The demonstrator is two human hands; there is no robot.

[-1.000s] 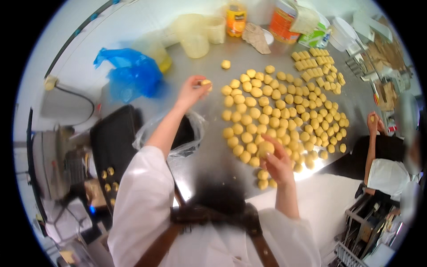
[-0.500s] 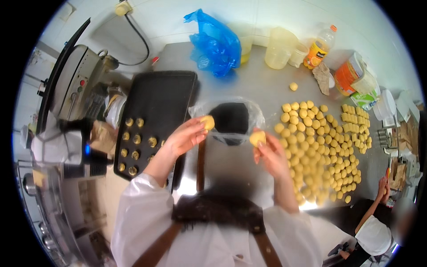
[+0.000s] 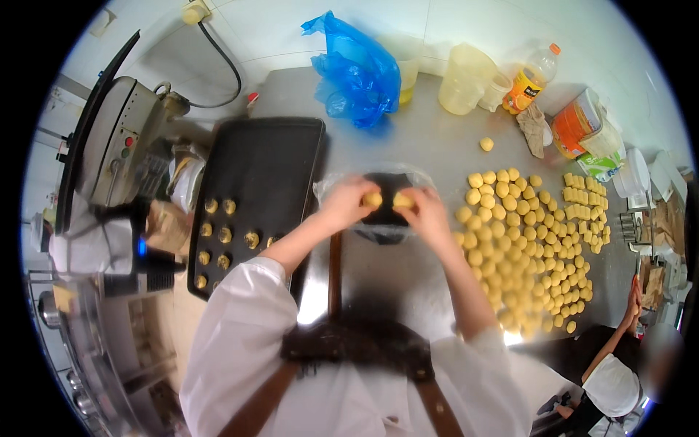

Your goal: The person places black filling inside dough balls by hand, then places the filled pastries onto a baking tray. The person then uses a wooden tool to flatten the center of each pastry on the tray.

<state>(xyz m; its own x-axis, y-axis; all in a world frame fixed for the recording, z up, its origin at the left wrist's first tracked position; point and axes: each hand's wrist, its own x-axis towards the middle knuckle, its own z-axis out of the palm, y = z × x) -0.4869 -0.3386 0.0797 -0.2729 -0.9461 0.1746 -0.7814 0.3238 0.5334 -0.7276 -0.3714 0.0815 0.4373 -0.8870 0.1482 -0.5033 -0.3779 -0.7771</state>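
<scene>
Between the fingertips of my left hand (image 3: 346,202) is a yellow dough ball (image 3: 373,199). My right hand (image 3: 426,213) pinches another yellow dough ball (image 3: 401,200). Both hands are side by side over a clear plastic bag (image 3: 335,178) that has a mass of black stuff (image 3: 386,191) in it; the balls are at or just above the black, and I cannot tell if they touch it. Left of me lies a dark baking tray (image 3: 262,160) with several dough balls topped in black (image 3: 225,234). On the right, many plain dough balls (image 3: 513,218) cover the steel table.
Small dough blocks (image 3: 582,197) sit in rows at the far right. Along the wall stand a blue plastic bag (image 3: 357,73), a plastic jug (image 3: 463,80) and an orange drink bottle (image 3: 531,79). One dough ball (image 3: 486,144) lies apart. A co-worker (image 3: 615,382) is at lower right.
Both hands have come closer together and moved over the black stuff in the bag, each with its dough ball. Before, they were held apart on either side of the bag.
</scene>
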